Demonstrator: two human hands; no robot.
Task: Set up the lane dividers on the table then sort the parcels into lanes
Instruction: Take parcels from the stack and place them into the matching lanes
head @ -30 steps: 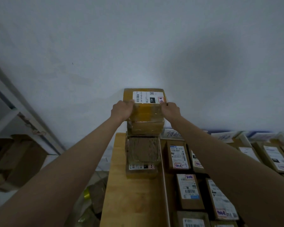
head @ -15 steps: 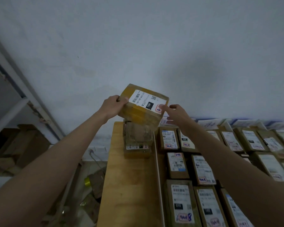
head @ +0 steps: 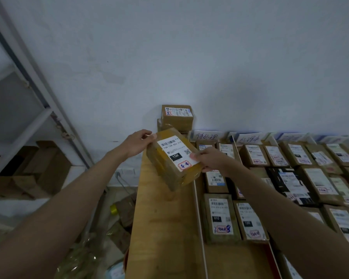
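Observation:
I hold a yellow-taped cardboard parcel [head: 172, 158] with a white label marked 15H, tilted in the air above the leftmost lane of the wooden table [head: 161, 228]. My left hand [head: 138, 142] grips its far left corner. My right hand [head: 209, 159] pinches its right edge, thumb on the label. Behind it, against the wall, stands a stack of brown parcels [head: 177, 117]. A thin white lane divider [head: 198, 214] runs along the right side of this lane. Several labelled parcels [head: 220, 218] fill the lanes to the right.
Handwritten lane signs [head: 207, 135] lean on the wall behind the lanes. Left of the table are a metal shelf frame [head: 38, 93], cardboard boxes [head: 38, 168] on the floor, and crumpled packing material with a yellow tape roll [head: 114, 208].
The parcel has come off the top of the stack at the wall, toward me and lower, and is tilted with its label facing up. My view has dropped and shifted right.

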